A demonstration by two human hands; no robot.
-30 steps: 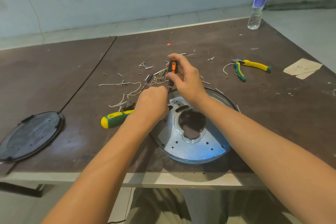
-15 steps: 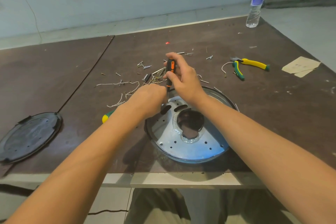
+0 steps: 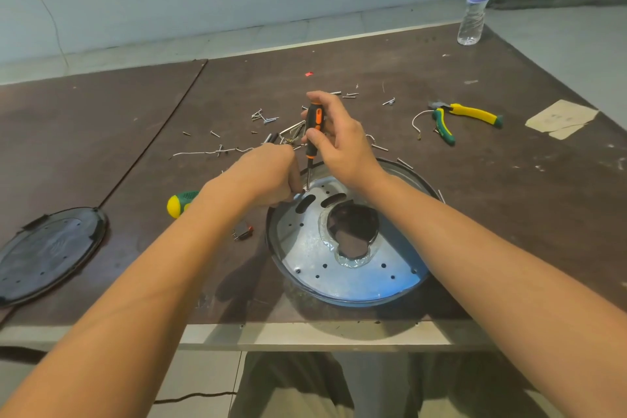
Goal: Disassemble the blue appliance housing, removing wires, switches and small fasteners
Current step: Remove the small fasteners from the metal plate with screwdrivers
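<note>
Left forearm (image 3: 210, 214) covers most of green screwdriver (image 3: 179, 204); switch (image 3: 243, 232), perhaps, beside housing (image 3: 356, 282).

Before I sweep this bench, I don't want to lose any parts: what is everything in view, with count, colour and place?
housing: 1, blue rim, silver plate, near table edge.
orange-black screwdriver: 1, upright, tip at plate's far-left part.
green-yellow screwdriver: 1, left of housing, partly behind forearm.
pliers: 1, yellow-green handles, far right.
cover: 1, black, round, left edge.
switch: 1, black-red, left of housing.
screws: many, silver, scattered beyond hands.
wires: a few, white, among screws.
bottle: 1, clear, blue label, far corner.
paper: tan, count unclear, far right.
table: 1, brown.
left hand: fingers curled at screwdriver tip; grasp hidden.
right hand: grips orange-black screwdriver handle.
</note>
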